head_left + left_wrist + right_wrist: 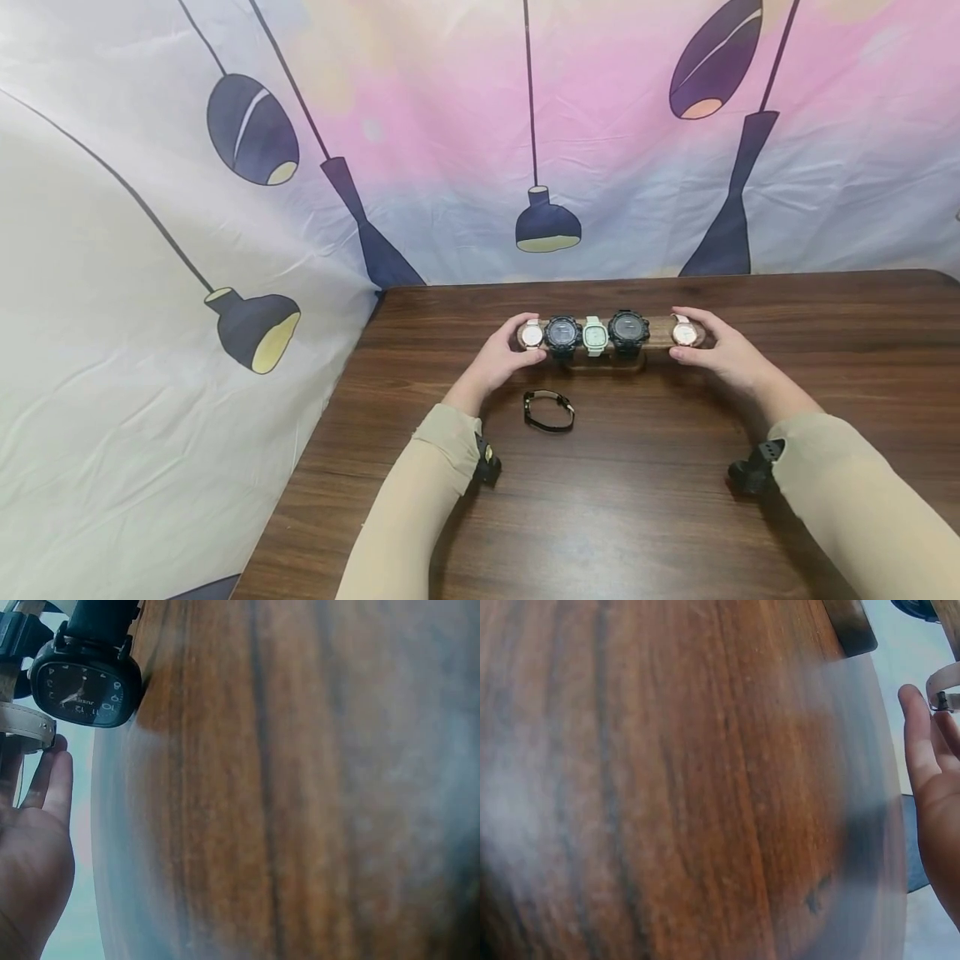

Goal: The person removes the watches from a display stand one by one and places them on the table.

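Note:
A wooden bar-type watch stand [660, 333] lies crosswise near the table's back, carrying several watches. My left hand [504, 354] grips its left end, thumb in front and fingers behind, around the white-strapped watch [532, 335]. At the opposite end, my right hand [723, 354] grips the same way beside another white-strapped watch [684, 333]. Between them sit a black chunky watch [562, 333], a mint-green square watch [596, 336] and a second black chunky watch [628, 328]. The left wrist view shows a pale strap [26, 726] at the fingertips; the right wrist view also shows a pale strap [943, 681].
A loose black-strapped watch [549, 412] lies on the table in front of the stand, its dark square dial [84, 691] visible in the left wrist view. Behind the brown wooden table [622, 517] hangs a lamp-patterned cloth [450, 150].

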Demonstrator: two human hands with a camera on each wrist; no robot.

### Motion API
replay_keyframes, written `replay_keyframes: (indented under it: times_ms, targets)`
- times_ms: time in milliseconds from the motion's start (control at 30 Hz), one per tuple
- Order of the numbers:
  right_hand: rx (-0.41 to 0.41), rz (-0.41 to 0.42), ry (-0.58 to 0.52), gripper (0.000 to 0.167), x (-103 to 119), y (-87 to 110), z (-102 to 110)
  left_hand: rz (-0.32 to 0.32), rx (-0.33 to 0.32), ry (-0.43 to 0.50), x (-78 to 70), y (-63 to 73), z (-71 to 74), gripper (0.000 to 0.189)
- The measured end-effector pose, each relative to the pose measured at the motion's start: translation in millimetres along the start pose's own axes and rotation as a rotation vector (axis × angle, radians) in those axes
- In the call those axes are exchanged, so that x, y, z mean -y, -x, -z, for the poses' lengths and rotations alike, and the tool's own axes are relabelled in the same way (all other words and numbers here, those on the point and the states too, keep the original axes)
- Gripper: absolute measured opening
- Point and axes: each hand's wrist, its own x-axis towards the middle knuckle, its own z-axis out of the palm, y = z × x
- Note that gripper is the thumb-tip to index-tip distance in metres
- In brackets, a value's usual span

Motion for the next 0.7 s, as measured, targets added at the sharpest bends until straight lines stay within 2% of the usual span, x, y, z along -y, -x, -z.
replay_keyframes:
  times_ms: [133,267,400,700]
  targets:
    - [0.006,0.008,-0.057,0.07,-1.7,-0.7,-0.6,0.005,0.037,0.031,-12.4,5.4,1.8,0.065]
    - [0.021,0.018,-0.137,0.069,-4.5,-2.5,-1.7,0.001,0.052,0.017,-27.7,12.9,2.9,0.065]
    - [0.033,0.026,-0.176,0.067,-6.5,-3.7,-1.9,0.019,0.045,-0.003,-31.5,14.6,2.8,0.065]
    - [0.03,0.028,-0.145,0.06,-5.1,-2.3,3.2,0.019,0.049,-0.023,-31.4,14.1,3.2,0.065]
